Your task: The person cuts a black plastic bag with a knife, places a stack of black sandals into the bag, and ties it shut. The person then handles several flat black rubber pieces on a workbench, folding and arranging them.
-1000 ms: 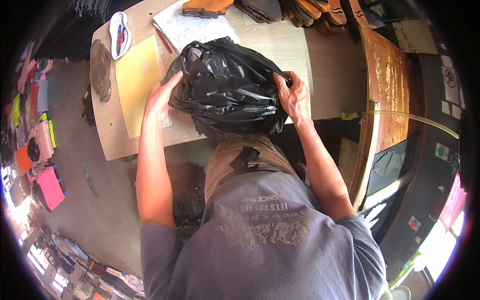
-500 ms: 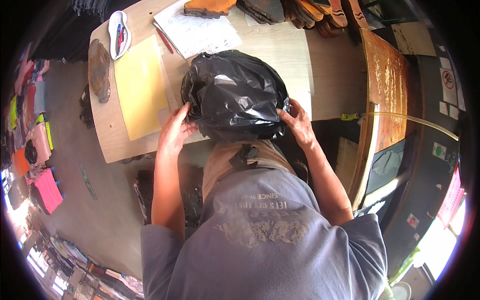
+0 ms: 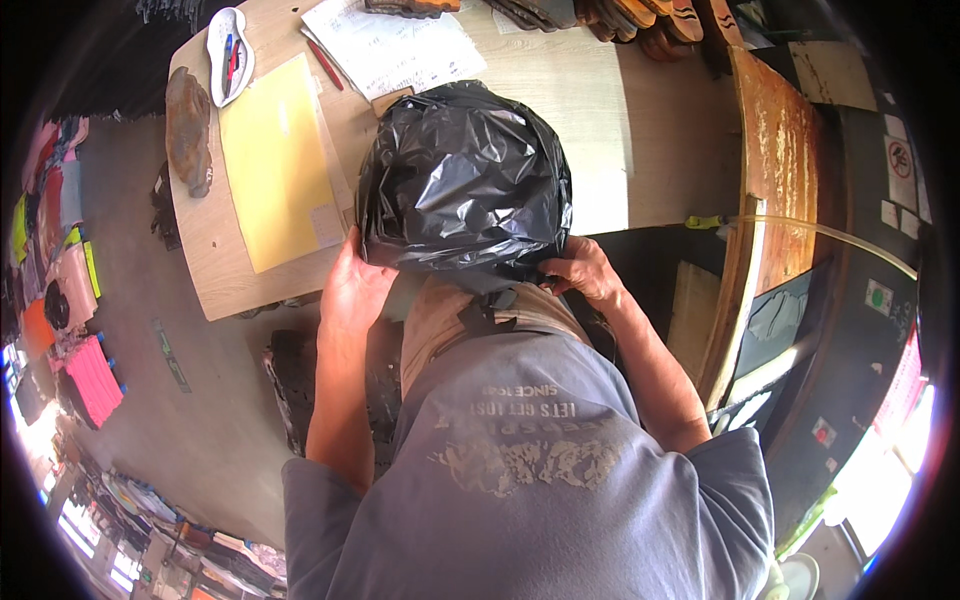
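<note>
A full, rounded black plastic bag (image 3: 465, 180) sits at the near edge of the table, just beyond my lap. Its crinkled, shiny skin hides whatever is inside. My left hand (image 3: 357, 285) holds the bag's lower left edge, the thumb along its side and the fingertips partly hidden under it. At the lower right corner, my right hand (image 3: 585, 272) pinches a gathered fold of the plastic between thumb and fingers. A dark strap or buckle (image 3: 488, 310) lies at my waist, below the bag.
Left of the bag, a yellow sheet (image 3: 275, 165) lies on the wooden table (image 3: 225, 275). Beyond are written papers (image 3: 400, 50), a red pen (image 3: 325, 65), a white tray with pens (image 3: 216, 60) and a brown sole-shaped piece (image 3: 188, 130). Stacked sole-shaped pieces (image 3: 610, 20) stand behind; a wooden panel (image 3: 775, 170) rises right.
The bag has tipped and shifted slightly away and left. My right hand has slid down from its side to the lower corner, and my left hand has moved lower along the edge.
</note>
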A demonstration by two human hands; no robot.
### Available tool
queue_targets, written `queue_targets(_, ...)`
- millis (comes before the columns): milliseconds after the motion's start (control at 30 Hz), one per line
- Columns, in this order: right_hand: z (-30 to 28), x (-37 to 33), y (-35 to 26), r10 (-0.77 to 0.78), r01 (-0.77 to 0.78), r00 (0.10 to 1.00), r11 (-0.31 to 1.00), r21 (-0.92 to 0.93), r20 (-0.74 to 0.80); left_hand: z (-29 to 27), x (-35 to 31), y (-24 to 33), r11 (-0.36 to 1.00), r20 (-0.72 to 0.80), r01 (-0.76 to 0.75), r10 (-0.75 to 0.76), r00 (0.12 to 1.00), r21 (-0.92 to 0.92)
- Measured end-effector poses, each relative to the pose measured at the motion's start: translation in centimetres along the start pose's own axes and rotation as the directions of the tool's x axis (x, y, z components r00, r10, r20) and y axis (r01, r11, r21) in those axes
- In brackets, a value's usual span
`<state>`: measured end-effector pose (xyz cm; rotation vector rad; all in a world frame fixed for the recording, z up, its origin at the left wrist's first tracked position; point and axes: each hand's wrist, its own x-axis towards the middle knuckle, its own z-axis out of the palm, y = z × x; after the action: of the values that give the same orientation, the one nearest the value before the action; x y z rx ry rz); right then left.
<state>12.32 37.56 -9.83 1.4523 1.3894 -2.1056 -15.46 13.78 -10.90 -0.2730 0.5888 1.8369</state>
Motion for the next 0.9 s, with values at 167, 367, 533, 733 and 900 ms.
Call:
queue_targets(167, 0.3, 0.7, 0.9, 0.013, -0.013, 1.0, 1.0, 0.005, -0.019, -1.8, -1.0, -0.9, 0.976, 0.024, 0.007, -0.013, 1.0, 0.216)
queue_targets(367, 0.3, 3.6, 3.6, -0.12, 0.116, 0.976, 0.993, -0.034, -0.182, -7.8, -0.7, -4.0, 0.89, -0.158, -0.108, 0.196, 0.968, 0.442)
queue_targets(533, 0.9, 7.6, 5.3, -0.328, 0.166, 0.883, 0.888, -0.43, -0.337, -13.1, 4.9, -5.5, 0.659, -0.303, -0.105, 0.475, 0.826, 0.745)
queue_targets(733, -3.8, 4.9, 1.0, -0.269, 0.221, 0.961, 0.89, -0.399, -0.069, -11.0, 7.2, -0.5, 0.213, -0.2, 0.127, 0.372, 0.907, 0.969)
queue_targets(900, -4.6, 5.9, -7.8, -0.57, 0.52, 0.797, 0.816, -0.254, -0.199, -3.2, 9.6, 5.2, 0.539, -0.221, -0.016, 0.372, 0.901, 0.842)
